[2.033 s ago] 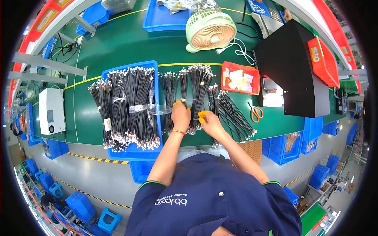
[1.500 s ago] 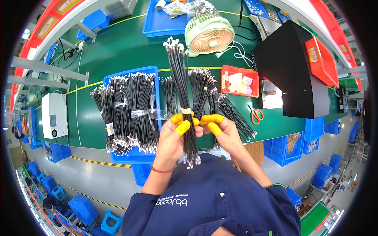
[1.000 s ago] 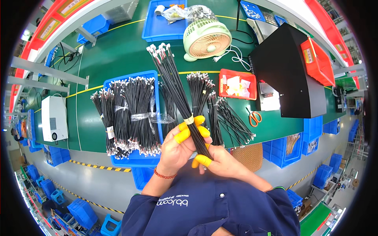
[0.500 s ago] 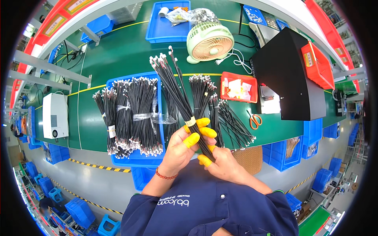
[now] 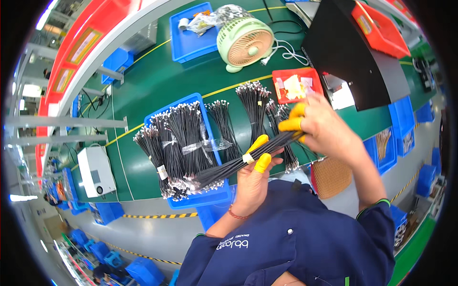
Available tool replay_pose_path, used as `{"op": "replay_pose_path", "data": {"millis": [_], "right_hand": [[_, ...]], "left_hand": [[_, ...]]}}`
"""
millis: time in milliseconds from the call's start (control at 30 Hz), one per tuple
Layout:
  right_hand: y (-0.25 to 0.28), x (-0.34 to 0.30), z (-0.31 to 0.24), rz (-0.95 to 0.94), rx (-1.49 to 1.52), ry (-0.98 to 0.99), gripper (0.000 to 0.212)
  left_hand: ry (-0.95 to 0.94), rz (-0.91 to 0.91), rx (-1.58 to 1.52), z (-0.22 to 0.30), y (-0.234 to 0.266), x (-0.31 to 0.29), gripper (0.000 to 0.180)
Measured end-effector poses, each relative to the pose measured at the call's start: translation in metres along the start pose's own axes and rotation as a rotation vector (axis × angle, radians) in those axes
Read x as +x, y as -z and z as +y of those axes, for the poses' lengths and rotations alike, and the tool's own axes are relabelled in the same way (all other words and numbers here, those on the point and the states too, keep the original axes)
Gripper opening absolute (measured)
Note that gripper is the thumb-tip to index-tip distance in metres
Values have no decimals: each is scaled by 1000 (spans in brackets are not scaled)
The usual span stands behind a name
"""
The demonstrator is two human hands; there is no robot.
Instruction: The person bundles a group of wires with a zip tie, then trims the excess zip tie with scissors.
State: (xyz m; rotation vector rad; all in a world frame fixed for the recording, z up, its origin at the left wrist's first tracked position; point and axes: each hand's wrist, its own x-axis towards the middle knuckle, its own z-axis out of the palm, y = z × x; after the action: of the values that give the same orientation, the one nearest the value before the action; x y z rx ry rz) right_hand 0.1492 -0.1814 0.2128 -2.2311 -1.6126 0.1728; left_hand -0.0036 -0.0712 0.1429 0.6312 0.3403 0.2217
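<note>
Well, slender black cable bundle [image 5: 233, 167] (pale-banded) in left hand [image 5: 253, 185].

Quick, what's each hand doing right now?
Left hand: closed around the black cable bundle, near its pale band.
Right hand: closed on the bundle near one end.

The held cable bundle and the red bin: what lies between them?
In the head view, other black cable bundles lie on the green tabletop between the held bundle and the red bin; the right hand hides part of that stretch.
</note>
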Motion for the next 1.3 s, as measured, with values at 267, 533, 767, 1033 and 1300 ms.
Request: {"op": "replay_pose_path", "data": {"millis": [267,533,767,1033,1300], "right_hand": [[29,27,11,-191,-139,81,15],[39,39,16,-468,19,-66,16],[49,45,21,-556,84,-138,18],[29,39,19,-454,129,-180,11],[-40,-27,-9,-127,463,-228,41]], "left_hand": [[26,44,-49,-8,-20,0,40],[137,40,-204,-11,-17,0,35],[178,21,-224,-17,-21,3,27],[42,105,-186,-10,-27,6,28],[-107,114,-93,-5,21,22,25]]}}
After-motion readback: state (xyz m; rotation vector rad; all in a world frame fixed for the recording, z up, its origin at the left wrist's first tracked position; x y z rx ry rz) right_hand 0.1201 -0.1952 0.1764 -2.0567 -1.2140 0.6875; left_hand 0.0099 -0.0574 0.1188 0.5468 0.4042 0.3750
